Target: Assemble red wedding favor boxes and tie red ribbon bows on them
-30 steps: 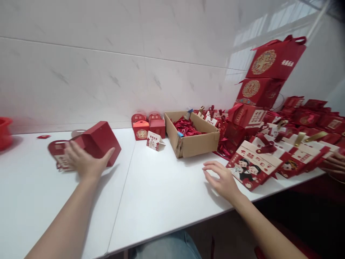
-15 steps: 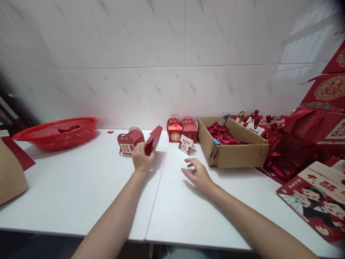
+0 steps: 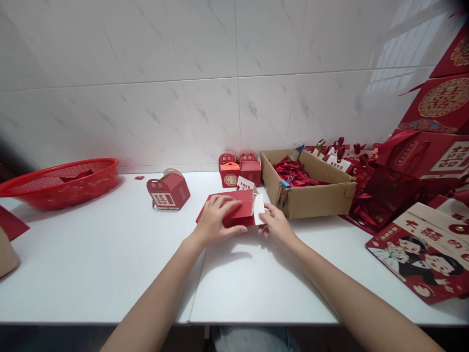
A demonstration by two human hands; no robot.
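A flat, unfolded red gift box (image 3: 240,206) with a white inner flap is held just above the white table (image 3: 110,264), in the middle. My left hand (image 3: 216,222) grips its left and top side with the fingers curled over the red card. My right hand (image 3: 276,225) pinches the white flap at its right end. A small assembled red box (image 3: 169,191) with a handle stands to the left of them, apart from both hands.
A red mesh basket (image 3: 62,182) sits at the far left. Two small red boxes (image 3: 240,168) stand by the tiled wall. A cardboard box of red ribbons (image 3: 309,188) lies right of my hands. Red gift bags and printed boxes (image 3: 421,244) crowd the right side.
My left hand brought the flat red box from beside the small assembled box to the table's middle. My right hand closed in and took hold of its white flap.
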